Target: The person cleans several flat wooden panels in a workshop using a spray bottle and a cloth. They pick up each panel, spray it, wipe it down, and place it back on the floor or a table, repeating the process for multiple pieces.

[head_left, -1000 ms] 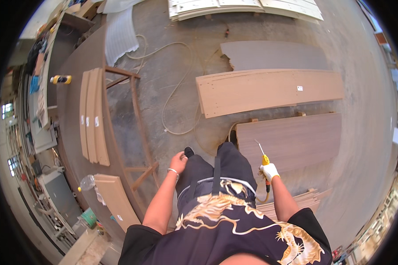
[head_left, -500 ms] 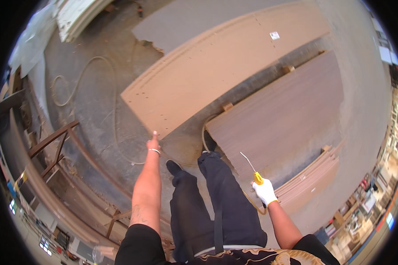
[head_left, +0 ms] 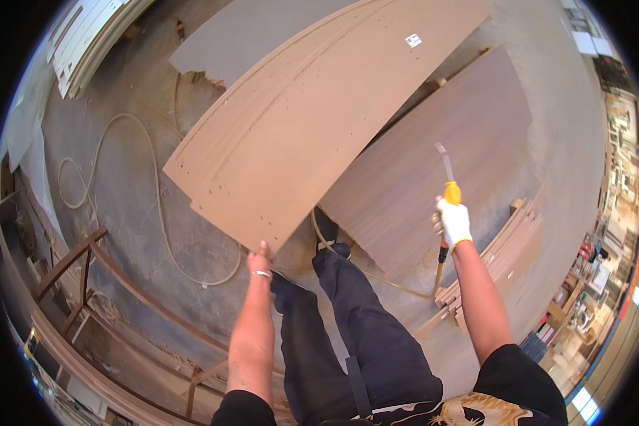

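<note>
My left hand (head_left: 259, 264), bare with a white band at the wrist, grips the near corner of a long tan panel (head_left: 284, 135), thumb on top and fingers hidden below. Small dark holes mark the panel, and a white label (head_left: 413, 40) sits near its far end. At least one more tan board edge shows along its left side. My right hand (head_left: 454, 224), in a white glove, is closed around a yellow air blow gun (head_left: 452, 192). Its thin nozzle points away from me over a brown wood-grain panel (head_left: 433, 156). A hose (head_left: 439, 277) hangs from its lower end.
A pale hose (head_left: 156, 199) loops across the floor at left and runs past my feet. Rusty metal frames (head_left: 149, 295) stand at lower left. Narrow brown boards (head_left: 500, 255) lie stacked at right. A grey panel (head_left: 227, 35) and white stacked boards (head_left: 96, 42) are farther off.
The tan panel's near end has come closer to me and shifted, with my left hand on its corner. My right hand has moved forward and up with the blow gun.
</note>
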Demonstrator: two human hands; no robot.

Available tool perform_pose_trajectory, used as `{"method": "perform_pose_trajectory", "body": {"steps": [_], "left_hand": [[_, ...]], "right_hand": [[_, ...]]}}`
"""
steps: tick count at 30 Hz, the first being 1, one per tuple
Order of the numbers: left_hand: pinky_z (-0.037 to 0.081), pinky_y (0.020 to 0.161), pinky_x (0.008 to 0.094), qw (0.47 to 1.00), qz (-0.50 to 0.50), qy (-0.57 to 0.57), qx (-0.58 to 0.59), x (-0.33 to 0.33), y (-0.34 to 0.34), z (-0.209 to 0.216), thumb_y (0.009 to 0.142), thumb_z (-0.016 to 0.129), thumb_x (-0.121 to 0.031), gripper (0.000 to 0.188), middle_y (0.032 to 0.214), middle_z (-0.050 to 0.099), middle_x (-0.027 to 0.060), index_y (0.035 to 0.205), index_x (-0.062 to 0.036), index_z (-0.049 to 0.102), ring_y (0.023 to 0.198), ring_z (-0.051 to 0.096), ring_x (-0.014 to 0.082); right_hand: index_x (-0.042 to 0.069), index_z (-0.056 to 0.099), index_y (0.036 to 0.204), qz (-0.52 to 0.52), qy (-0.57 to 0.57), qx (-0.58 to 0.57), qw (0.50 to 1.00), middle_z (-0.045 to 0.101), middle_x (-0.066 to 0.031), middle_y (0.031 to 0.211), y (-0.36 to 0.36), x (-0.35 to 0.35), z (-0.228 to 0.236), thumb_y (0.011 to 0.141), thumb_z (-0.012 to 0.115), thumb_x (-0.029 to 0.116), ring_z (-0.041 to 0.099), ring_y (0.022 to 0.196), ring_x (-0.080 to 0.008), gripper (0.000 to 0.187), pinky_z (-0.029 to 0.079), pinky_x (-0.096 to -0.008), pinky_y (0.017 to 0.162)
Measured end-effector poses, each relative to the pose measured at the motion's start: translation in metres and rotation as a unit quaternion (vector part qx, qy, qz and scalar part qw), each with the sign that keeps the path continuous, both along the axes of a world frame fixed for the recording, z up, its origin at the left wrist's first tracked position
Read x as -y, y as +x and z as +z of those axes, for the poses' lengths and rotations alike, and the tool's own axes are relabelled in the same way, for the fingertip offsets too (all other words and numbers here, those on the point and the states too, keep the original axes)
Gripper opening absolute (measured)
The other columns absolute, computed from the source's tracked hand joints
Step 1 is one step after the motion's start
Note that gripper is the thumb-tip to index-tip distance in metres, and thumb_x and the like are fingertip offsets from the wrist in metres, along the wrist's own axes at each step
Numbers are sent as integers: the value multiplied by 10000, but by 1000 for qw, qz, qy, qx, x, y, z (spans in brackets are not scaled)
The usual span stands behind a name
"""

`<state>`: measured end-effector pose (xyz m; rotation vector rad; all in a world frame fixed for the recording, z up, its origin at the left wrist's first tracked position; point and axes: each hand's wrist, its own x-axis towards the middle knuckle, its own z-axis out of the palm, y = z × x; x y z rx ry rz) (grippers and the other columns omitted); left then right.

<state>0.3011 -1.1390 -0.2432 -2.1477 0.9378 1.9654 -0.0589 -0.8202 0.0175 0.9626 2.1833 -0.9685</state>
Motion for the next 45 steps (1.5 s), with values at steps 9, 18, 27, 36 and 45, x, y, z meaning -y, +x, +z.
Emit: {"method": "perform_pose_trajectory", "body": {"steps": [9,18,27,36,45], "left_hand": [[505,963,585,985,157,56,-37,16,70,-16,933,713,-458,652,1392,553,151,1391,-54,486,1197,577,360],[524,911,526,999,-47,-18,9,176,84,-35,952,679,-361,602,1410,530,157,1413,-29,480,1230,547,365],[482,997,584,967,-241,59,61,152,76,25,978,612,-267,567,1521,438,211,1460,-13,455,1341,485,426],[545,763,476,962,-253,18,102,149,74,27,945,649,-233,346,1111,624,85,1222,-36,581,1059,628,299],[554,603,399,954,-286,11,92,147,60,10,963,636,-220,335,1018,640,92,1221,-17,572,842,670,240]], "right_hand": [[12,696,854,107,82,96,986,634,-73,665,143,-147,-12,862,740,364,591,514,-189,355,461,-351,471],[78,633,863,-209,114,-26,971,551,-74,627,143,-247,-16,859,644,254,477,422,-206,177,384,-360,381],[13,701,870,-185,27,93,978,651,-96,693,330,-161,-46,836,761,273,547,435,-189,269,432,-361,388],[1,654,776,-176,60,-15,982,608,-91,612,239,-161,-45,877,739,333,566,427,-193,357,431,-348,383],[9,682,797,-22,91,-15,996,622,-67,609,210,-150,-21,867,759,390,594,469,-179,395,468,-355,454]]}}
